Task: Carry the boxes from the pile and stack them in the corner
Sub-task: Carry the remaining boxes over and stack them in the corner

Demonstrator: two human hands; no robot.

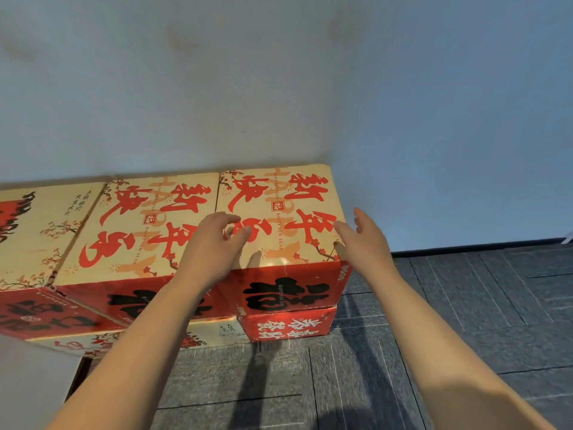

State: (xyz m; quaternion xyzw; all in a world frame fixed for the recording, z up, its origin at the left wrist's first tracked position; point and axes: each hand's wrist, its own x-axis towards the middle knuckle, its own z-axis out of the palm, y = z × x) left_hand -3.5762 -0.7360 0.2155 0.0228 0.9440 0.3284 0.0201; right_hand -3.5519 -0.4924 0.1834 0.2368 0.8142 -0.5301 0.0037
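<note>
Top-right box (279, 193) is the one that matters here. It's a cream-and-red printed carton parked right where the left wall (186, 88) meets the right wall (465, 119), so it's about as far into the corner as it can go. It sits on a lower red box (288, 325), with its front face sticking out a bit past the one underneath. The middle box (148, 225) is touching its left side, and another left box (40, 231) carries the row along the wall. My guess is that's on purpose: tight against both walls and each other means nothing can slide.

Neither hand is holding anything. The left grip (214, 240) is over the near-left part of the lid with the fingers loosely curled and the thumb close to the forefinger. There's a shadow on the cardboard in front of it, so I think it's hovering rather than pressing, but I can't tell for sure. The right grip (366, 240) is spread wide, fingers straight, just off the box's right edge, over the dark carpet tiles (465, 321).

A hand on either side like that reads to me as squaring up the box. The overhang at the front is what I'd watch, since a nudge towards the wall would seat it better.
</note>
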